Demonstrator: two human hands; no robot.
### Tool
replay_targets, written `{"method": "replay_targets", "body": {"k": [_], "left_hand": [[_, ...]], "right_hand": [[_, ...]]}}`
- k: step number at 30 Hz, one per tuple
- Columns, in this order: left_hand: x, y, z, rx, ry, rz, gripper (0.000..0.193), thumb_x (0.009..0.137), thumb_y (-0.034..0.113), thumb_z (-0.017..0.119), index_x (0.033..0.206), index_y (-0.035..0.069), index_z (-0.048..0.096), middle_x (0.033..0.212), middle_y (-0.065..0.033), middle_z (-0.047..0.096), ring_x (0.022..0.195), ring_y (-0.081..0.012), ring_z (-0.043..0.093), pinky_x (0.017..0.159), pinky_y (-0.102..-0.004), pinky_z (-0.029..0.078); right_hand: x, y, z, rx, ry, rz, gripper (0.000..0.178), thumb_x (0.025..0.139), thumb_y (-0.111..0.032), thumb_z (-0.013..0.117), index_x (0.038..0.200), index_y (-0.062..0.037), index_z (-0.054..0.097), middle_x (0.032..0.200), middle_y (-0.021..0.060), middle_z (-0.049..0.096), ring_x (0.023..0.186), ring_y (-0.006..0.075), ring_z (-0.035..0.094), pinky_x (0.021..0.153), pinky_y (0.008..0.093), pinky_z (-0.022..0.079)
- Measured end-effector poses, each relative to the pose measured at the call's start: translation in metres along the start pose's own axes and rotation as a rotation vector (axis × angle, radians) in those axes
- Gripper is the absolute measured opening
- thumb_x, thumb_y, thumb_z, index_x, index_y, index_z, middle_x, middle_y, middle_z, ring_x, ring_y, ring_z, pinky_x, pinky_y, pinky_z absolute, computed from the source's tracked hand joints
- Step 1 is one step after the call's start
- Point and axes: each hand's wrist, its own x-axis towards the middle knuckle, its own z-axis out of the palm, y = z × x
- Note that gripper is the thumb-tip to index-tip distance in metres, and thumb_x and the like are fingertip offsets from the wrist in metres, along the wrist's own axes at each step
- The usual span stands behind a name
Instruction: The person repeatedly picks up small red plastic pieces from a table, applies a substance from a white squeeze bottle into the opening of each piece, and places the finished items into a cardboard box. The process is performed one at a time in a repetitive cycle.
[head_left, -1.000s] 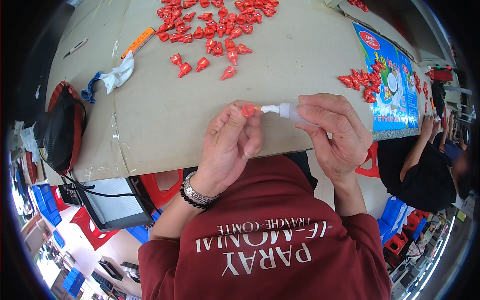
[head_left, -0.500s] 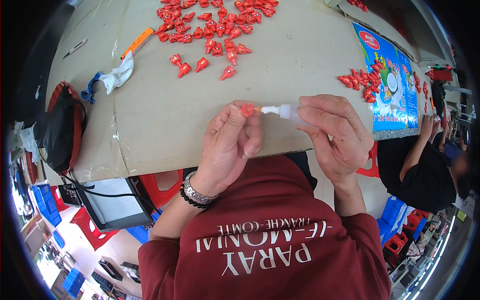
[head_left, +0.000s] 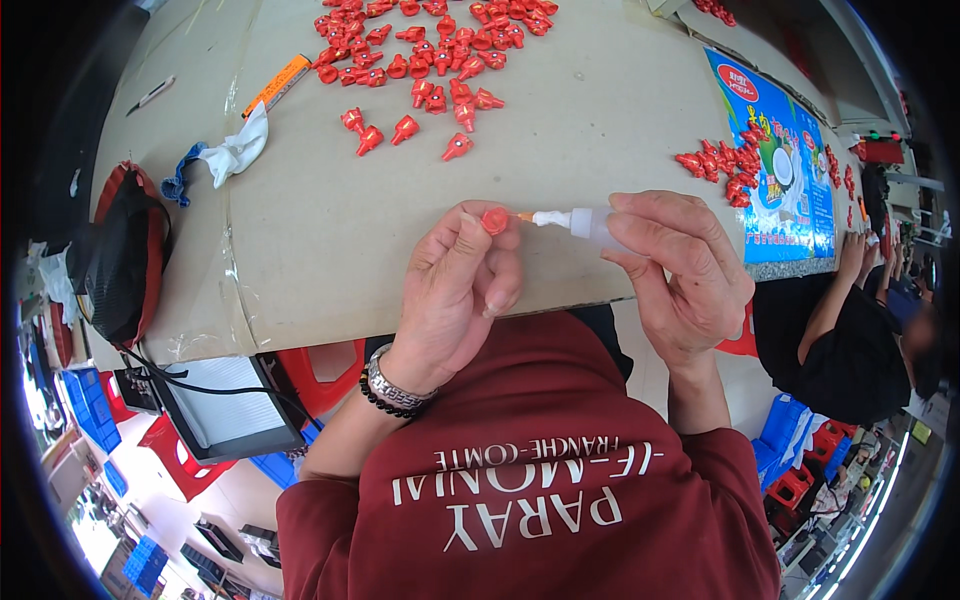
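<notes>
Between the thumb and fingers of my left hand [head_left: 462, 275] is a small red plastic piece [head_left: 494, 221], its round end showing. My right hand [head_left: 685, 265] grips a translucent squeeze bottle [head_left: 597, 226] lying almost level. Its white-wrapped nozzle [head_left: 552, 218] ends in a thin orange-brown tip that points left, at the red piece, with a small gap or bare touch between them; I cannot tell which. Both hands are above the near edge of the table. Several similar red pieces [head_left: 457, 147] lie beyond my left hand, in front of a larger heap [head_left: 440, 60].
More red pieces [head_left: 735, 165] lie on a blue printed sheet [head_left: 790, 220] at the right. On the left are a white cloth [head_left: 238, 152], an orange box [head_left: 277, 86], a pen [head_left: 152, 95] and a black-and-red bag [head_left: 128, 255]. Another person [head_left: 835, 340] sits at the right.
The bottle in my right hand has drawn slightly to the right, its tip moving back from the red piece. My left hand is almost still.
</notes>
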Motion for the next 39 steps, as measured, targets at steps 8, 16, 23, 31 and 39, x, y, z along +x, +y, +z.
{"method": "replay_targets", "body": {"k": [8,16,23,31,39], "left_hand": [[0.000,-0.002,0.000,0.002,0.010,0.020,0.024,0.099,0.028,0.045,0.094,0.005,0.051,0.066,0.0000,0.048,0.046,-0.0055,0.036,0.044,-0.0207,0.029],[-0.001,-0.004,-0.001,0.000,0.015,0.097,0.014,0.097,0.020,0.051,0.100,0.006,0.053,0.063,-0.0018,0.051,0.048,-0.0062,0.039,0.045,-0.0209,0.031],[0.000,-0.004,-0.009,-0.009,-0.035,0.154,0.016,0.093,0.014,0.056,0.105,0.004,0.053,0.087,-0.0004,0.059,0.057,-0.0085,0.050,0.049,-0.0220,0.039],[-0.001,-0.004,-0.011,-0.030,-0.056,0.165,0.016,0.093,0.012,0.057,0.105,0.003,0.052,0.088,-0.0012,0.059,0.059,-0.0091,0.050,0.050,-0.0223,0.039],[0.001,-0.001,-0.006,0.006,-0.024,0.255,0.014,0.093,0.011,0.056,0.105,0.003,0.053,0.083,-0.0015,0.058,0.058,-0.0091,0.050,0.050,-0.0224,0.039]], "right_hand": [[-0.002,0.003,0.002,-0.018,-0.006,-0.005,0.030,0.062,0.007,0.076,0.090,0.0018,0.066,0.088,0.0163,0.067,0.077,0.0247,0.066,0.059,0.0276,0.052],[0.002,-0.005,-0.004,-0.009,0.020,0.008,0.028,0.064,0.005,0.077,0.089,0.0003,0.066,0.090,0.0162,0.067,0.079,0.0251,0.066,0.061,0.0282,0.052],[0.001,-0.006,-0.001,0.037,0.067,0.045,0.031,0.060,0.014,0.064,0.088,-0.0006,0.069,0.087,0.0118,0.065,0.074,0.0244,0.064,0.061,0.0306,0.053],[0.001,-0.004,-0.001,0.005,0.008,0.011,0.028,0.064,0.005,0.077,0.089,0.0009,0.065,0.090,0.0161,0.067,0.077,0.0248,0.066,0.060,0.0282,0.052],[0.001,-0.006,-0.003,0.016,0.025,0.017,0.028,0.064,0.006,0.077,0.089,0.0005,0.065,0.089,0.0159,0.066,0.078,0.0249,0.066,0.061,0.0285,0.052]]}}
